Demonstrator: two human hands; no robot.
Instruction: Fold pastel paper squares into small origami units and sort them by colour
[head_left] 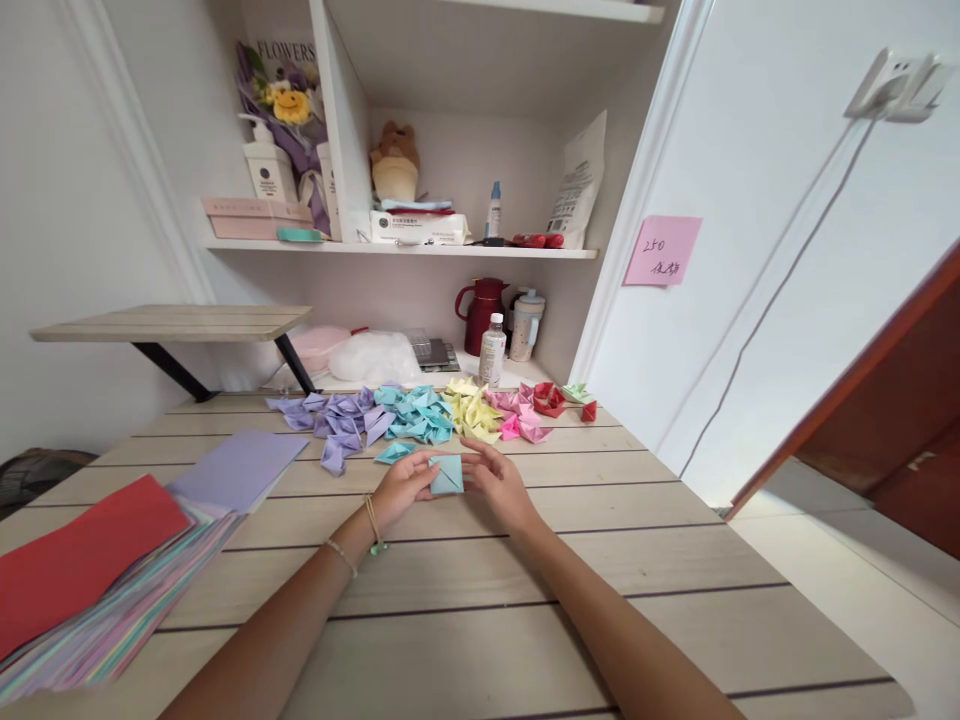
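Note:
A small folded light-blue paper (448, 475) with diagonal crease lines on its face is held up over the table's middle. My left hand (403, 485) pinches its left side, thumb on the front and the other fingers mostly hidden behind. From the right, my right hand (496, 482) grips the paper's right edge, its upper finger lifted and stretched out above. Just beyond my left hand lies a blue folded paper boat (394, 453). Behind the hands are piles of purple boats (345, 415), blue boats (416, 412), yellow boats (472, 410) and pink boats (529, 425).
On the left, a fanned stack of coloured paper (150, 600) carries a red sheet (82, 560), beside a purple sheet (244, 465). A small raised shelf (172, 322) stands at the back left. A bottle (492, 350) and red jug (484, 312) stand behind the boats.

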